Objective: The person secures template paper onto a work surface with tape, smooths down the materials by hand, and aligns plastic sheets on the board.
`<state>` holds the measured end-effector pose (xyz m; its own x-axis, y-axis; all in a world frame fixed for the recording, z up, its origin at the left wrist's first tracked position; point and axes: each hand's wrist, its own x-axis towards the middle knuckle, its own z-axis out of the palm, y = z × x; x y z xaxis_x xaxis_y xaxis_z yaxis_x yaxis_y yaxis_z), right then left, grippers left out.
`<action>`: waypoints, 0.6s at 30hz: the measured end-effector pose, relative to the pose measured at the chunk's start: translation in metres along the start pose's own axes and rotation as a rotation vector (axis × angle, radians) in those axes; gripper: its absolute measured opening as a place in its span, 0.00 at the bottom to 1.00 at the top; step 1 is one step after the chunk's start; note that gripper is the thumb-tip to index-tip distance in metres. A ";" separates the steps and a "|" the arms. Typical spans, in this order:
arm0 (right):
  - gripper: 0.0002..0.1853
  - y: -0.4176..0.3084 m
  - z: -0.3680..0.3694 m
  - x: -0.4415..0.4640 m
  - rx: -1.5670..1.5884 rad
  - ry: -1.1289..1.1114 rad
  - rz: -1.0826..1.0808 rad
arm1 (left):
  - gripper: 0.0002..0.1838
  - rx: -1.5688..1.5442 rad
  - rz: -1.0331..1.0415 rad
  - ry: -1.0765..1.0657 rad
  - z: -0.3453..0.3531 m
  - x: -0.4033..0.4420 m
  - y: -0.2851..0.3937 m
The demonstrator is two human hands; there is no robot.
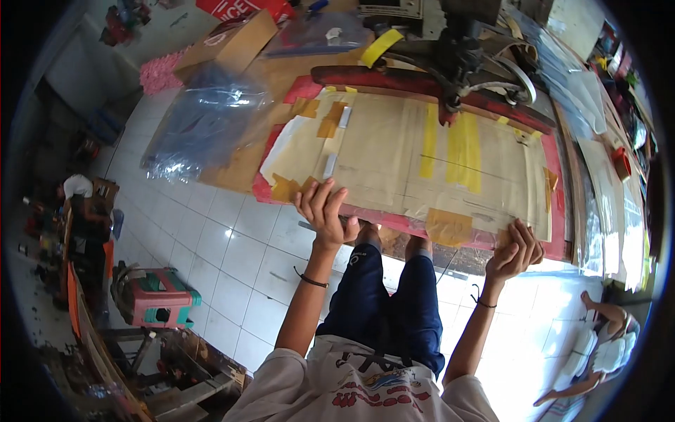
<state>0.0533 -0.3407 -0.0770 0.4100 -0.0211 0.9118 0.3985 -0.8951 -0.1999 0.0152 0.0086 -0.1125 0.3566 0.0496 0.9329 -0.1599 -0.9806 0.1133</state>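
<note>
A wide, flat beige board (383,155), patched with yellow and brown tape and bordered in red, lies in front of me at waist height. At its near left edge, my left hand (325,213) has its fingers over the top and its thumb at the rim. The near right corner is held by my right hand (515,253), fingers curled over the edge. Along the board's far side runs a long dark red bar (408,84), joined to a black machine head (460,53) above it. A yellow strip (382,47) sticks up beside the machine.
Clear plastic sheets (204,123) and a cardboard box (228,46) sit to the left on the table. More plastic sheets (598,204) lie at the right. A pink and green stool (158,297) stands on the tiled floor. Other people sit at far left (77,188) and lower right (610,344).
</note>
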 end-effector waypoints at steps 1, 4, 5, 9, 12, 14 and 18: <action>0.24 0.002 0.001 -0.001 0.000 0.001 -0.002 | 0.27 0.006 -0.003 -0.002 0.000 0.000 0.000; 0.24 0.003 0.001 -0.004 0.012 -0.015 0.007 | 0.27 0.019 -0.004 -0.018 -0.003 0.002 0.002; 0.24 0.003 0.000 -0.003 0.012 -0.022 0.008 | 0.27 0.020 -0.008 -0.025 -0.004 0.002 0.002; 0.23 0.002 -0.003 -0.002 0.024 -0.057 0.013 | 0.26 0.009 -0.017 -0.042 -0.007 0.004 0.005; 0.22 0.003 -0.006 -0.002 0.012 -0.086 0.018 | 0.26 -0.002 -0.021 -0.063 -0.009 0.007 0.008; 0.22 0.002 -0.007 0.000 0.003 -0.080 0.015 | 0.25 0.004 -0.025 -0.064 -0.009 0.008 0.009; 0.20 0.001 -0.009 0.001 0.018 -0.098 0.027 | 0.25 -0.005 -0.043 -0.062 -0.010 0.009 0.010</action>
<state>0.0466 -0.3455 -0.0727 0.4989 -0.0002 0.8666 0.4004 -0.8868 -0.2307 0.0075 0.0014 -0.0993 0.4196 0.0795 0.9042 -0.1481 -0.9768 0.1545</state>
